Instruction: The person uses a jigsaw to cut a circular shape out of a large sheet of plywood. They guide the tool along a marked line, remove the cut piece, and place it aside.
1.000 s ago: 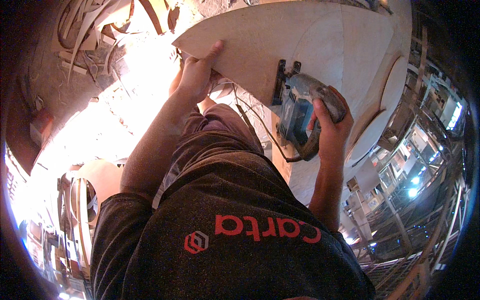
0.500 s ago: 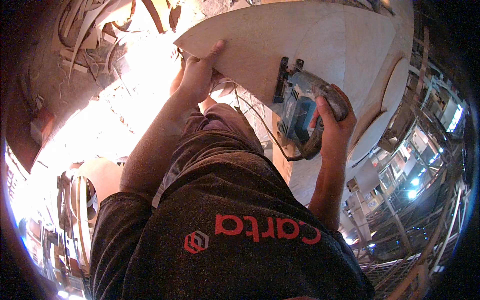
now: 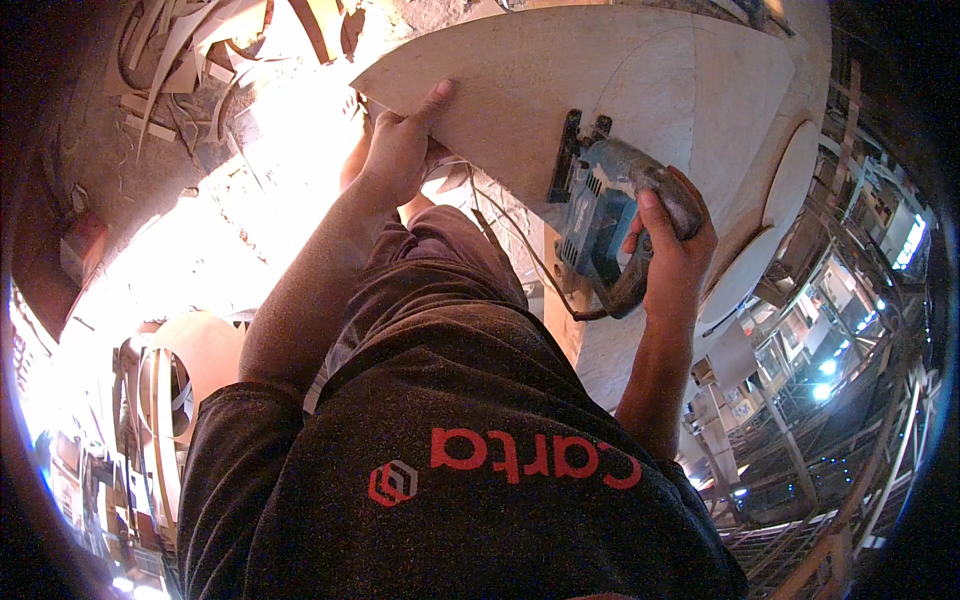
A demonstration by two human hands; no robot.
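A blue and black jigsaw (image 3: 605, 195) rests its flat metal base on a large pale plywood sheet (image 3: 520, 75) near the sheet's near edge. My right hand (image 3: 672, 235) wraps round the jigsaw's handle. With the thumb on top, my left hand (image 3: 400, 145) grips the sheet's left edge close to its pointed corner; the fingers underneath are mostly hidden. A curved pencil line shows on the plywood beyond the jigsaw. The tool's blade is hidden from view.
A dark power cord (image 3: 520, 240) loops from the jigsaw past my legs. Curved wood offcuts (image 3: 175, 60) lie on the floor at far left. Rounded plywood pieces (image 3: 795, 175) sit at the right, under or beside the sheet. Strong sunlight washes out the ground at left.
The jigsaw and my right hand have shifted very slightly to the right. My left hand keeps its grip on the plywood, almost unmoved.
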